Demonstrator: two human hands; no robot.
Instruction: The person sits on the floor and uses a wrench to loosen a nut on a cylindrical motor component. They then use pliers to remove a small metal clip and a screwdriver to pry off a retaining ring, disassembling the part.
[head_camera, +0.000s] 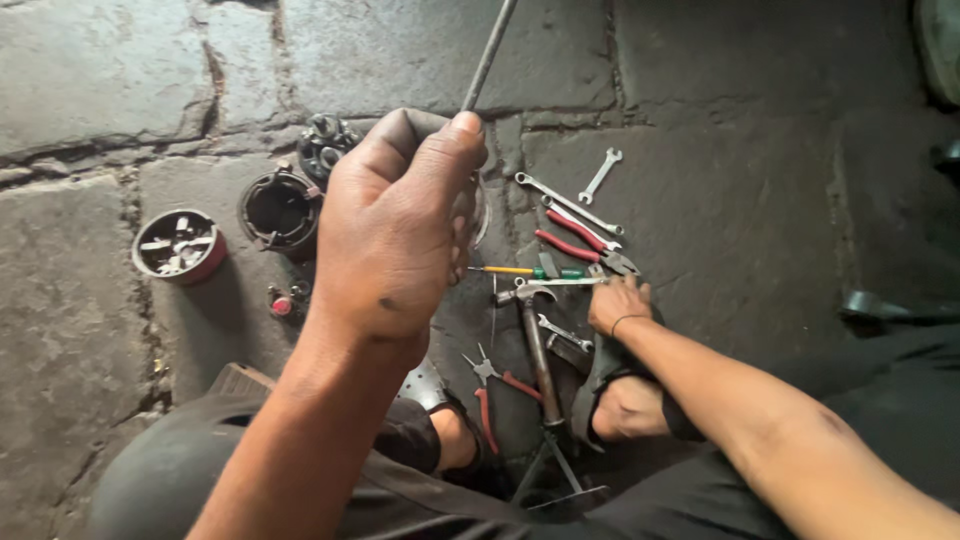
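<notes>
**Rod gripped, tools under reach**

Your left hand (395, 235) is closed around a rod (488, 55) that rises past your thumb. Your right hand (618, 303) lies on the floor tools, fingers curled beside the hammer (535, 335); whether it grips anything is unclear. Red pliers (580, 243) lie just beyond it.

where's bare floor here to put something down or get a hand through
Bare stone lies right of the small spanner and pliers, out to the dark object at the right edge, and on the big slab left of the round tin. Crowded: tools around the right hand and parts beside the left hand gripping the rod.
</notes>
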